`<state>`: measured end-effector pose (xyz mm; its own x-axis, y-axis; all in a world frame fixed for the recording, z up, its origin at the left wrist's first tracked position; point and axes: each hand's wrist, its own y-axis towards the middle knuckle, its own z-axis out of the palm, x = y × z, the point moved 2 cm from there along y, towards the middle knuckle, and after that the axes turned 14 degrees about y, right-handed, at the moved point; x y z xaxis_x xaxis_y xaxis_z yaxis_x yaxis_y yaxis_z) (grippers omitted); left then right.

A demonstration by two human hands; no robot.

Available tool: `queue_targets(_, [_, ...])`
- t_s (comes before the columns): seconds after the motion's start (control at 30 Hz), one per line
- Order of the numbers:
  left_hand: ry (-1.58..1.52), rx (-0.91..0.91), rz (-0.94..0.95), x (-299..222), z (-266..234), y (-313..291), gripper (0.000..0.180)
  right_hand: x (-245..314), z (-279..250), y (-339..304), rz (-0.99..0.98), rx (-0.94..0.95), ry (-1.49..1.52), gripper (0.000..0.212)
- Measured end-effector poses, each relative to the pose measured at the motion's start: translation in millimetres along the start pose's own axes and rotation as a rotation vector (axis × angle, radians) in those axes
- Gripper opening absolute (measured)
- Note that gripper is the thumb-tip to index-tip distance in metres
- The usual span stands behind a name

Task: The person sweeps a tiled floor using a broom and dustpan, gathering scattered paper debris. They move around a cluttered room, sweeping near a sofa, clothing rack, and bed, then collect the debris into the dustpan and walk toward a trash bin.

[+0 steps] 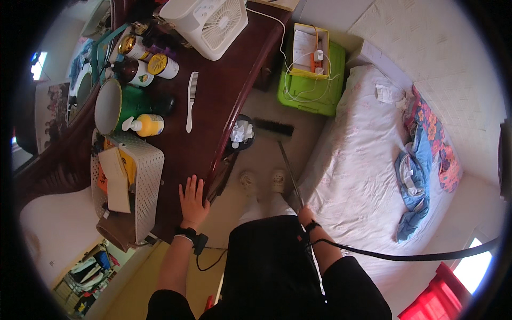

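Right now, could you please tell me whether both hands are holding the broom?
No, only the right hand grips the broom, by its handle, while the left hand lies open on the dark red table.

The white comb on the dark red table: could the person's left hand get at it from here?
Probably yes. The left hand looks empty, fingers spread on the table, and only bare surface shows between it and the comb, so a reach forward should do.

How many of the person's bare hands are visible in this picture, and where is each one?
2. The left hand is spread over the dark red tabletop, near its edge; the right hand grips the broom handle beside the bed.
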<state>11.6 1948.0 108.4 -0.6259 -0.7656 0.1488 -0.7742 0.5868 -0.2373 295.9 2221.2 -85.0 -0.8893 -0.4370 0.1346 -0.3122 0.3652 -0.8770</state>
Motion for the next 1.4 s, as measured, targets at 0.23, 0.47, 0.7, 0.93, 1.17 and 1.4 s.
queue_targets(0.23, [0.02, -0.054, -0.019, -2, -4, -1, 0.069, -31, -57, -75, -0.068, -0.076, 0.164, 0.025])
queue_targets(0.47, [-0.012, -0.031, -0.036, 0, 0, -2, 0.069, 13, -104, 7, -0.327, -0.3, 0.048, 0.023])
queue_targets(0.7, [-0.009, -0.06, -0.043, 0, 3, -1, 0.07, -9, -15, 54, -0.481, 0.032, -0.694, 0.019])
queue_targets(0.93, [-0.029, -0.04, -0.044, 1, -5, -3, 0.068, -36, -36, -59, -0.424, 0.163, -0.342, 0.018])
queue_targets(1.17, [-0.043, -0.08, -0.035, 4, -1, -4, 0.067, -45, -68, -95, 0.045, 0.048, 0.16, 0.025])
queue_targets(1.4, [-0.026, -0.086, -0.02, 7, 8, -5, 0.067, -13, -29, 9, -0.037, -0.233, 0.091, 0.025])
